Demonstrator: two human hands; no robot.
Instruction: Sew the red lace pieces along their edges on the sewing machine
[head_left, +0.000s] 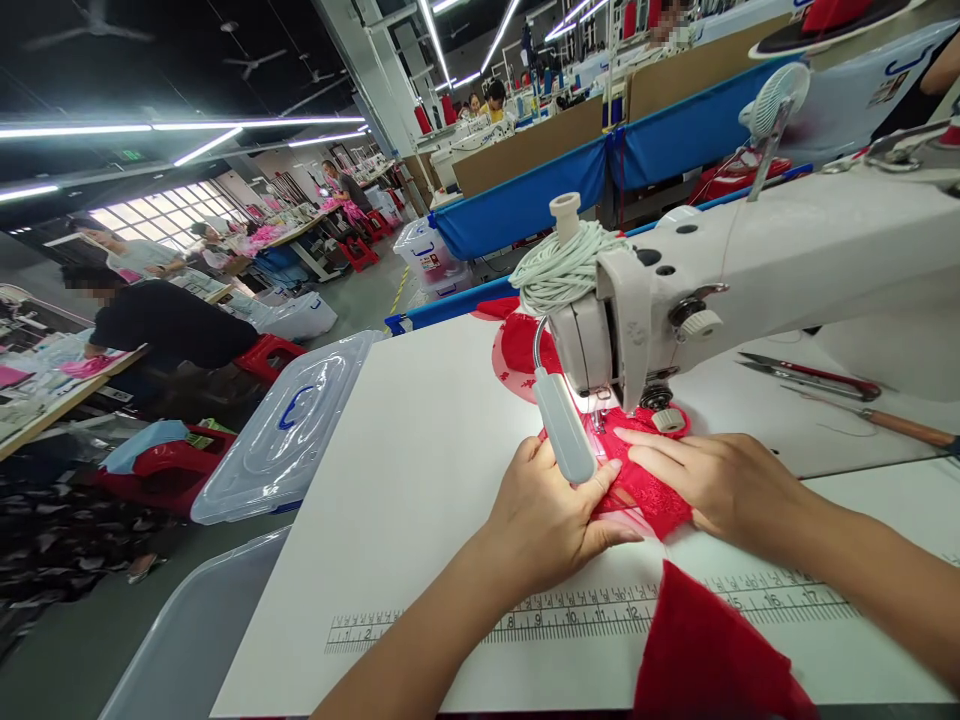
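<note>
A piece of red lace fabric (660,497) lies under the presser foot (598,420) of a white sewing machine (750,270), with sheer pink material beside it. My left hand (544,520) rests on the fabric left of the needle area, fingers spread and thumb apart. On the right side, my right hand (731,490) lies over the lace with its front fingers stretched toward the foot; its thumb is mostly hidden. A grey lamp (565,425) on a bent neck hangs before the needle and covers part of my left fingers. More red fabric (525,345) lies behind the machine head.
A loose red fabric piece (709,650) lies across the printed ruler (570,615) at the table's front. Thread snips (814,375) and a wooden-handled tool (900,425) lie at right. Lidded plastic bins (292,425) stand left of the white table (360,500). Other people sit farther off.
</note>
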